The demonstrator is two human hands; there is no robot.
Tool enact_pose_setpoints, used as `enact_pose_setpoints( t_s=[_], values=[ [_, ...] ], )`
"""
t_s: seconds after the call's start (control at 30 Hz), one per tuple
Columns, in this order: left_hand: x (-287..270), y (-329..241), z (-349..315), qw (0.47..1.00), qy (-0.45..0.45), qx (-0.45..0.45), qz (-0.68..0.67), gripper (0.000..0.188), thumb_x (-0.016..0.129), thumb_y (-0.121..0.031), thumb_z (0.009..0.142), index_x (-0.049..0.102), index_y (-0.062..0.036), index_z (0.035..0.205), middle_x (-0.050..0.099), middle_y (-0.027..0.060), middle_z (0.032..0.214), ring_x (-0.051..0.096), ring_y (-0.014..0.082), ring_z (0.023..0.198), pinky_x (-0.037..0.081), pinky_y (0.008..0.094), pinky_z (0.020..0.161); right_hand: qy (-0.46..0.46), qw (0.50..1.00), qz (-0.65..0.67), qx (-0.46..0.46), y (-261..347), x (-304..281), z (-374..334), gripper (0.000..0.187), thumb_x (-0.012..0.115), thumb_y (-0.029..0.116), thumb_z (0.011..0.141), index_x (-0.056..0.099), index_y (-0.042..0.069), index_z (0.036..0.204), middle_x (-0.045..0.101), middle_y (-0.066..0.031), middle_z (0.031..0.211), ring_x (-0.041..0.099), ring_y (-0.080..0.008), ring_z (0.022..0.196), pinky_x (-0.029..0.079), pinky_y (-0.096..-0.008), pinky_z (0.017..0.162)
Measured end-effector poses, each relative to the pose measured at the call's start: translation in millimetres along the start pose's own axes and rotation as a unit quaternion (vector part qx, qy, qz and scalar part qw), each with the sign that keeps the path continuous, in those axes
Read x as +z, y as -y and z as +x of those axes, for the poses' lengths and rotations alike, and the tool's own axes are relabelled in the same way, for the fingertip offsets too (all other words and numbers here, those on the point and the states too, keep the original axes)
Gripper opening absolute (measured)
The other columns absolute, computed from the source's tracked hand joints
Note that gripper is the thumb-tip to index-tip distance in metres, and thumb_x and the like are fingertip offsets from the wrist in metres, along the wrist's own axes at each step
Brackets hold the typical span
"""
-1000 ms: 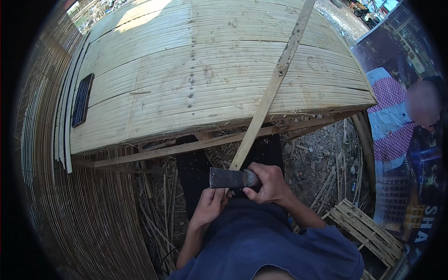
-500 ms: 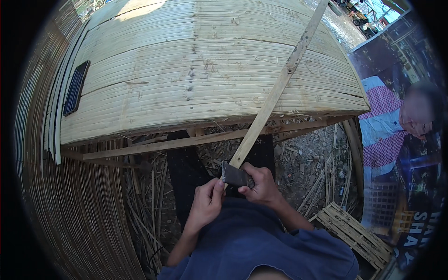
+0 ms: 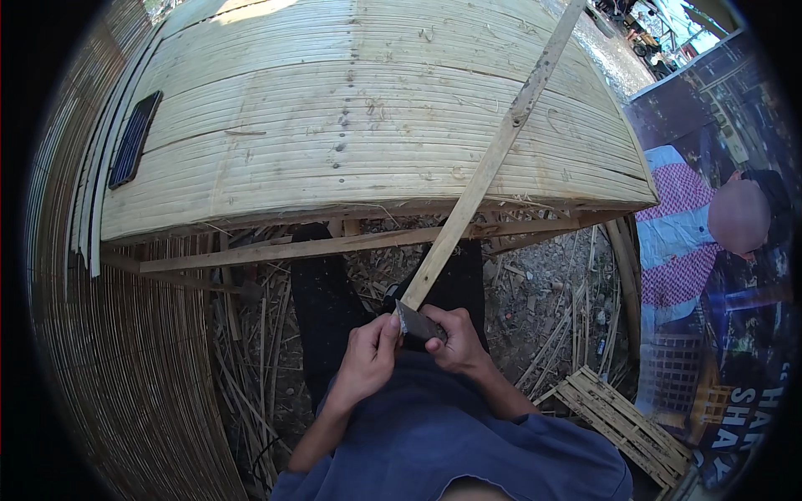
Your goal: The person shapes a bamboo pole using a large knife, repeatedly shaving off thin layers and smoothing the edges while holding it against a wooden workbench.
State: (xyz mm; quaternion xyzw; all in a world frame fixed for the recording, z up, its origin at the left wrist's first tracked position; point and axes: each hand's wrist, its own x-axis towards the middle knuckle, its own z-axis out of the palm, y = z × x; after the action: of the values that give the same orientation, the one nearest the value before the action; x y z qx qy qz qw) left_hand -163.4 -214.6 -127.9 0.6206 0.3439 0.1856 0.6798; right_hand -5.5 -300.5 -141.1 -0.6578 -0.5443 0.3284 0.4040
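Observation:
A long pale bamboo strip (image 3: 476, 195) leans over the table's near edge and slopes down toward my lap. Across its lower end lies a dark, flat, rectangular tool (image 3: 422, 327), whose exact kind I cannot make out. My right hand (image 3: 459, 341) is closed round the right part of this tool, thumb on its face. At the tool's left edge, my left hand (image 3: 372, 354) is closed with its thumb pressed near the strip's lower end. The fingers beneath and the strip's very tip are hidden.
The slatted bamboo table (image 3: 276, 159) carries a dark phone (image 3: 135, 140) on its left side. A woven bamboo screen (image 3: 142, 359) stands at left, a printed banner (image 3: 677, 334) at right. Offcuts (image 3: 560, 342) litter the ground, beside a small slatted bamboo rack (image 3: 622, 426).
The dark tool and both hands have shifted slightly down and left, toward my body. The tool is more tilted, and more of the strip shows above it. The view has shifted a little.

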Motion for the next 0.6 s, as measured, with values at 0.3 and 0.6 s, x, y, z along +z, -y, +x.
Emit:
enact_pose_setpoints(
  t_s=[0.3, 0.6],
  values=[
    [3.1, -3.7, -1.9, 0.999, -0.005, 0.014, 0.044, 0.033, 0.041, -0.021, 0.097, 0.052, 0.0017, 0.074, 0.047, 0.0085, 0.053, 0.048, 0.0147, 0.047, 0.037, 0.0308, 0.048, -0.045, 0.987, -0.136, -0.066, -12.2, -19.3, 11.4, 0.071, 0.049, 0.075, 0.072, 0.049, 0.004, 0.062, 0.047, -0.0112, 0.047, 0.056, -0.0322, 0.047, 0.042, -0.0379, 0.043],
    [0.4, -9.3, 1.6, 0.999, -0.015, 0.014, 0.036, 0.028, 0.043, -0.017, 0.095, 0.055, 0.0025, 0.079, 0.053, 0.0107, 0.058, 0.052, 0.0152, 0.05, 0.041, 0.0308, 0.051, -0.013, 0.985, -0.136, -0.109, -10.9, -23.8, 23.1, 0.069, 0.055, 0.072, 0.07, 0.048, 0.005, 0.059, 0.049, -0.0109, 0.048, 0.056, -0.032, 0.046, 0.043, -0.0382, 0.044]
  ],
)
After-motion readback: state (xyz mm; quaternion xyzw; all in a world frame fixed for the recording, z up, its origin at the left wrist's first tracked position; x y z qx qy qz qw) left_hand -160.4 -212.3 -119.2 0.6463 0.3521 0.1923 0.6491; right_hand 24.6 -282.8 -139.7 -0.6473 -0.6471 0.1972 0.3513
